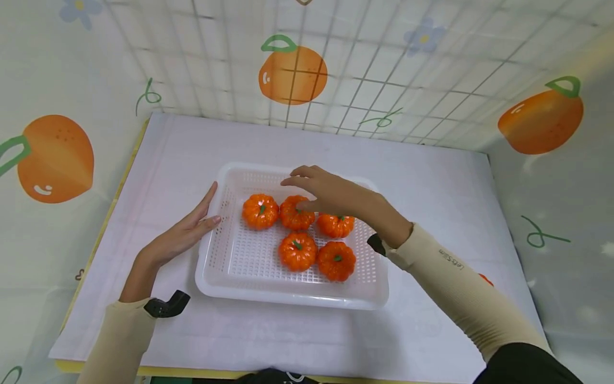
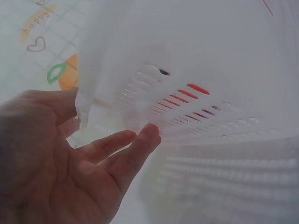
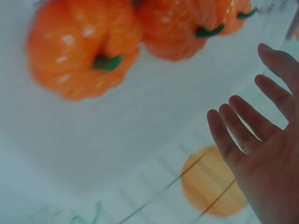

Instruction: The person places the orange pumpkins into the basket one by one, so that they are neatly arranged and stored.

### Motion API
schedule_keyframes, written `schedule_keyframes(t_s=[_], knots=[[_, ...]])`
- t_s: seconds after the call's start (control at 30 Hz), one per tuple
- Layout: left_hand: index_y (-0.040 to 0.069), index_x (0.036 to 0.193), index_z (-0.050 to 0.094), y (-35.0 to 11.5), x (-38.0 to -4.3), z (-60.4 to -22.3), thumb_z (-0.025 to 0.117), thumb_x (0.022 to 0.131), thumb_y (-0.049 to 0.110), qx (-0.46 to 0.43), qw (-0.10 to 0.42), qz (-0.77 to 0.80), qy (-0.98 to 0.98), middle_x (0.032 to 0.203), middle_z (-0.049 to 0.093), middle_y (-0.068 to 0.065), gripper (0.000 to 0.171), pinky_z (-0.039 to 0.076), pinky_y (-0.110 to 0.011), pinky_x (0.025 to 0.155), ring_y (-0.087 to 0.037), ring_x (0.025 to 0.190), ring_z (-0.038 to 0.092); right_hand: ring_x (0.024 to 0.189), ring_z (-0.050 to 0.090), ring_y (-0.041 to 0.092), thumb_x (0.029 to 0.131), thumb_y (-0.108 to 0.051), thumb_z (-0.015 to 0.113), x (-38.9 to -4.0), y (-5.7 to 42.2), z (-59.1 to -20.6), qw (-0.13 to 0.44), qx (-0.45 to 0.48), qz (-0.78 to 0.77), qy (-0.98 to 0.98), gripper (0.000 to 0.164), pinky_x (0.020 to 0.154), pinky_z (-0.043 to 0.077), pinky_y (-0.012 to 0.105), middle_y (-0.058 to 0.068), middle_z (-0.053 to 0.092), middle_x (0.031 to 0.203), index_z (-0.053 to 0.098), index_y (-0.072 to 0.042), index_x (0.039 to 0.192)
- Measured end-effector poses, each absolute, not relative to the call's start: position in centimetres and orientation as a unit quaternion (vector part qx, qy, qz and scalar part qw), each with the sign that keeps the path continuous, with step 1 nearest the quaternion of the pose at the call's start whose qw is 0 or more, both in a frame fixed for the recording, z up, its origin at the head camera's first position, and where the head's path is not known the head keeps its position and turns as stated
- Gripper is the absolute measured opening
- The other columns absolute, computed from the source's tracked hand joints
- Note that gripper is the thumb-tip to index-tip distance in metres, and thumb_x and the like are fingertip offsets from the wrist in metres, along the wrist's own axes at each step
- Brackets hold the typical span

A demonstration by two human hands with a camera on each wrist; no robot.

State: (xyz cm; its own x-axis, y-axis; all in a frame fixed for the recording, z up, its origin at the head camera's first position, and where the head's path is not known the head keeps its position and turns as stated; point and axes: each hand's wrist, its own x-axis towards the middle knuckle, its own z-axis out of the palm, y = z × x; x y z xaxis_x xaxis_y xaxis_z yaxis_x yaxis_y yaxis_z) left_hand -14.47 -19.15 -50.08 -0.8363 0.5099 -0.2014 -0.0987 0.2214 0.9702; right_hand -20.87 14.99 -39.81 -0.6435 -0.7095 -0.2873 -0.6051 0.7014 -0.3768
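A white plastic basket (image 1: 292, 298) with perforated walls holds several small orange toy pumpkins (image 1: 297, 251) with green stems. At the basket's left rim, my left hand (image 1: 184, 234) grips the edge, and in the left wrist view its fingers (image 2: 140, 144) lie against the outer wall. Orange shows through the slots of that wall. My right hand (image 1: 331, 193) is above the back part of the basket, partly covering two pumpkins in the head view. Its fingers are spread and hold nothing in the right wrist view, beside a pumpkin (image 3: 86, 49).
The basket stands on a white-covered table (image 1: 431, 202) with a yellow edge. Behind it rises a wire grid (image 1: 364, 80) under a fruit-printed sheet. A small red-orange object (image 1: 486, 279) peeks out beside the right sleeve (image 1: 460, 282).
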Motion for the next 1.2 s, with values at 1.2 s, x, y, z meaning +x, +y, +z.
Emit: schedule_keyframes(t_s=[1.2], knots=[[0.049,0.156,-0.001,-19.0,-14.2,-50.1,0.046,0.107,0.03,0.138,0.253,0.601,0.746,0.163,-0.009,0.02,0.071,-0.004,-0.061,0.115,-0.012,0.149,-0.01,0.132,0.027,0.054,0.095,-0.033,0.07,-6.4,40.4,-39.4,0.132,-0.005,-0.18,0.975,0.071,0.094,0.03,0.076,0.034,0.032,0.146,0.038,-0.002,0.15]])
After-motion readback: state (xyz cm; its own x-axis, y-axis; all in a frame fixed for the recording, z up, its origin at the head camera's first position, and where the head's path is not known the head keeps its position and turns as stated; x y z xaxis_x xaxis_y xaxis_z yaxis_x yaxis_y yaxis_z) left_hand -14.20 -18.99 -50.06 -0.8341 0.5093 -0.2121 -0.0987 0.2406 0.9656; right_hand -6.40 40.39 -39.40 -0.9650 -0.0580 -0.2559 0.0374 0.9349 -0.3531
